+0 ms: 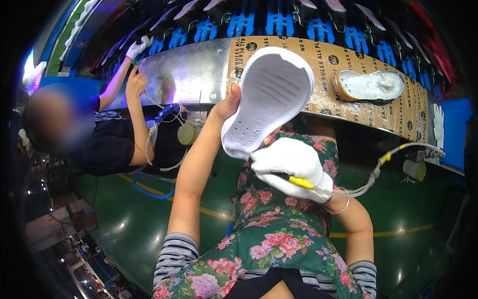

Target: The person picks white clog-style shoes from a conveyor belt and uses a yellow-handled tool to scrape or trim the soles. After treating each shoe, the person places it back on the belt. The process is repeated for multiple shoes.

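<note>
My bare left hand (229, 103) grips a white shoe sole (279, 82) by its left edge, thumb showing on top. The sole is held tilted, its hollow inner side facing up, with ridges at the broad end and small holes at the narrow end. My right hand (290, 167), in a white knitted glove, is closed around a slim yellow-and-black tool (300, 182) joined to a clear hose. This hand is at the narrow lower end of the sole; the tool's tip is hard to make out there.
Cardboard (323, 94) covers part of the metal bench (184, 70). On it lies another sole (371, 85) with a whitish inside. Blue holders (280, 24) carrying shoe parts line the back. The hose (371, 177) runs right. A co-worker (112, 129) works at left.
</note>
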### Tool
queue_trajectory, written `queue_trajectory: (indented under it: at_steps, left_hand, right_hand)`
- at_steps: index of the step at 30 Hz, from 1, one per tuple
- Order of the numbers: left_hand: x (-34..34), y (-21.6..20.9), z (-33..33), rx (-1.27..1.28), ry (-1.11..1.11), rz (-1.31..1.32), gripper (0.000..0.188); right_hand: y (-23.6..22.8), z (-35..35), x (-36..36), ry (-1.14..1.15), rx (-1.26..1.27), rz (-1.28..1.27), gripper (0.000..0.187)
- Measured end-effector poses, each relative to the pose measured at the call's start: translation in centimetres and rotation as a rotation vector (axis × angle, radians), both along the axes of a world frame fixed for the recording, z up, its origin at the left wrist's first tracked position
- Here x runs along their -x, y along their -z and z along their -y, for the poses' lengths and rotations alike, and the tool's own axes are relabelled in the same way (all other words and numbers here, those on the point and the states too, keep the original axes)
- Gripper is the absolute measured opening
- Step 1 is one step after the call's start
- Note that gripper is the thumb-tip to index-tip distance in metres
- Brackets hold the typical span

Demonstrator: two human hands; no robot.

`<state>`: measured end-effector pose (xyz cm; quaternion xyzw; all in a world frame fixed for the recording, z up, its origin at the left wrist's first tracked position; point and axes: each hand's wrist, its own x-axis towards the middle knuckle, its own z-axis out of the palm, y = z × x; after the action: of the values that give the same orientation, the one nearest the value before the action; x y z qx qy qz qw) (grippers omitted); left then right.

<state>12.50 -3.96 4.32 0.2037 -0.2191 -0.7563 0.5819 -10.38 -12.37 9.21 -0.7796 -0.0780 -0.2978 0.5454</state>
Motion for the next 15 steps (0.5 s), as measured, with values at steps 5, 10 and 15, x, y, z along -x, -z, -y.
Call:
queue_trajectory:
  at_steps: [5, 10, 15]
  left_hand:
    - [-1.0, 0.4, 0.9, -0.031, 0.043, 0.067, 0.113]
    - [-1.9, 1.4, 1.3, -0.101, 0.09, 0.163, 0.107]
    - [-1.1, 2.3, 4.1, -0.104, -0.039, -0.204, 0.1]
  right_hand:
    - [1.6, -0.8, 0.0, -0.064, 0.288, -0.165, 0.029]
    - [1.0, 0.0, -0.4, 0.091, 0.208, -0.05, 0.029]
    - [1.8, 1.1, 0.4, 0.056, -0.547, -0.364, 0.024]
